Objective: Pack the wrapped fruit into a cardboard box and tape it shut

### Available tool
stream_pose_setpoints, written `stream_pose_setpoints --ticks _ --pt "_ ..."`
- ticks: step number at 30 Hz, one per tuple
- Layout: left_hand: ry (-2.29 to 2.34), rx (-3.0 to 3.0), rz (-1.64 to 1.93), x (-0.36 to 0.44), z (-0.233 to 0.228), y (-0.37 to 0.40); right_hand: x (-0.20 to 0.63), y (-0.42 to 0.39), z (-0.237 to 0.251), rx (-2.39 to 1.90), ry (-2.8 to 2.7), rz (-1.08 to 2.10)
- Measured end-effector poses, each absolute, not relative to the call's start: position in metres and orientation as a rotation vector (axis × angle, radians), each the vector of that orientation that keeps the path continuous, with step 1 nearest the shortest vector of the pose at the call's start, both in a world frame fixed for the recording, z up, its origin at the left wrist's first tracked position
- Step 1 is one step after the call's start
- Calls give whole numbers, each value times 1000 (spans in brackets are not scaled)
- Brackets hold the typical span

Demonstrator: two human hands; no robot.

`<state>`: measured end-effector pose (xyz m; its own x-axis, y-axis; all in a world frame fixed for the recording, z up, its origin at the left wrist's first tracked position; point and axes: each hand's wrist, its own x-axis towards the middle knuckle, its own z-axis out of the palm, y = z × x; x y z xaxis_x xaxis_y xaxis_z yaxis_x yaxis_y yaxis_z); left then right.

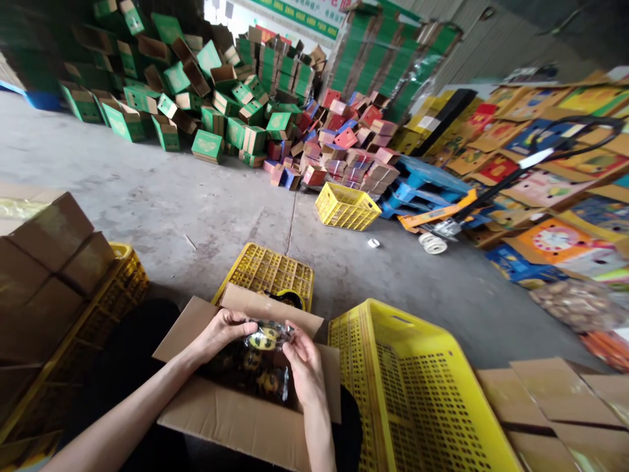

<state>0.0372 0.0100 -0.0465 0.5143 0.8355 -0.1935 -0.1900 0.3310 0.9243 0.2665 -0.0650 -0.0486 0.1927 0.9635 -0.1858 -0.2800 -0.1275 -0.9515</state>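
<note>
Between my two hands is a clear plastic packet [266, 336] with yellow and black print, held over an open cardboard box [236, 416]. My left hand [225, 329] pinches the packet's left end between thumb and fingers. At its right end, my right hand [303, 359] grips the crinkled wrapper. Inside the box lie more wrapped packets [272, 382] of the same look, partly in shadow. What the wrapper contains is hard to make out. The box's flaps are folded outward, and its far flap [272, 311] stands beyond my hands.
A large yellow crate [373, 387] stands right of the box; an upturned yellow crate [268, 265] is just beyond it. Stacked cartons flank me at left [44, 275] and right [560, 400]. Farther off are a small yellow crate [346, 208], a pallet jack [442, 216] and piled green boxes [206, 145].
</note>
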Motion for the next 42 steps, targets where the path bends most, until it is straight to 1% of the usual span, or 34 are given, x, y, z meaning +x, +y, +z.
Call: stream_pose_setpoints --ticks 4,8,11,14,16,22,30,35,39,42 --pt "756 1002 776 38 -44 8 267 -67 -51 -1283 -794 1278" --pt "680 887 713 43 -52 11 267 -68 -50 -1268 -784 1224" --pt "656 761 567 45 -60 14 268 -68 -49 -1205 -823 1170" --pt "641 815 386 45 -63 12 268 -69 -47 -1174 -849 1158" --pt "597 882 338 43 -61 10 268 -69 -45 -1164 -830 1175" --pt "533 937 413 37 -53 10 266 -68 -39 -1179 -792 1118" --pt "613 902 556 38 -58 11 266 -66 -34 -1058 -643 1305" --pt "648 951 671 41 -62 13 265 -67 -33 -1189 -707 1291" --pt "664 1033 674 41 -60 15 263 -69 -33 -1266 -815 1431" --pt "681 1040 692 41 -61 15 263 -71 -34 -1258 -786 1465"
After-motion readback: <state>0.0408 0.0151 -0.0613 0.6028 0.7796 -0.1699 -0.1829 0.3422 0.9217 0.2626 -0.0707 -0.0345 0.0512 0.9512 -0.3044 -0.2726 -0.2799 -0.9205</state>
